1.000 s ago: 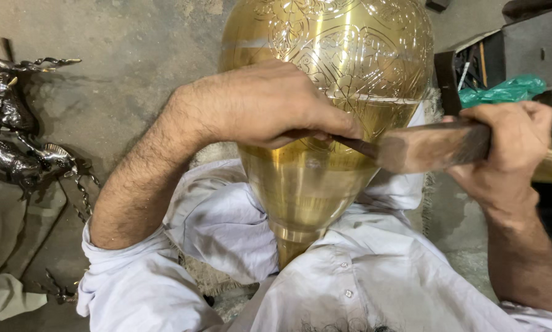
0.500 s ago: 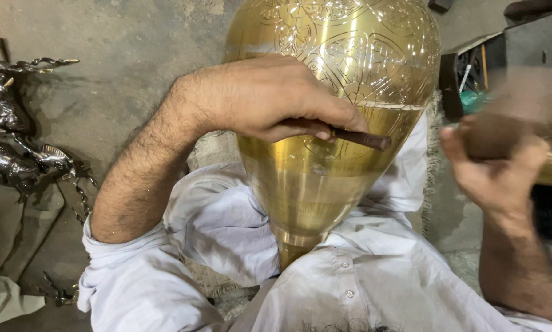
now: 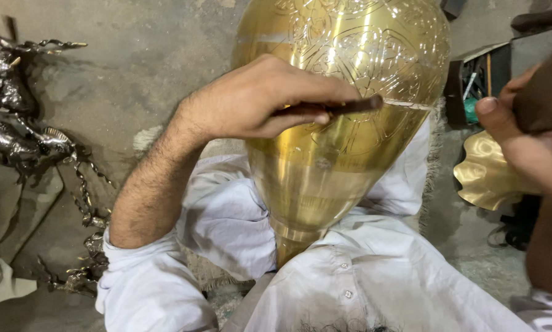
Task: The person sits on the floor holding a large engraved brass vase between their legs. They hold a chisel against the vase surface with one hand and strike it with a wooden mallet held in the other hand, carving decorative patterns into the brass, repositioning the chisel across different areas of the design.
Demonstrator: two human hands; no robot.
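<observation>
- The right hand [image 3: 534, 141] has swung its mallet [image 3: 543, 92] up and away from the chisel [image 3: 331, 107]; a second ago the mallet head lay against the chisel's end. It now sits raised at the right edge, fingers curled shut around the dark, blurred mallet.
- The left hand [image 3: 257, 98] has stayed put, fingers closed on the chisel, tip on the vase [image 3: 343, 123].
- The vase rests in the lap, engraved belly up, so the blows look to be mid-cycle.

A metal craft workshop: bare concrete floor [image 3: 134, 74], dark metal animal figures [image 3: 11, 123], a scalloped brass dish [image 3: 485, 172].
</observation>
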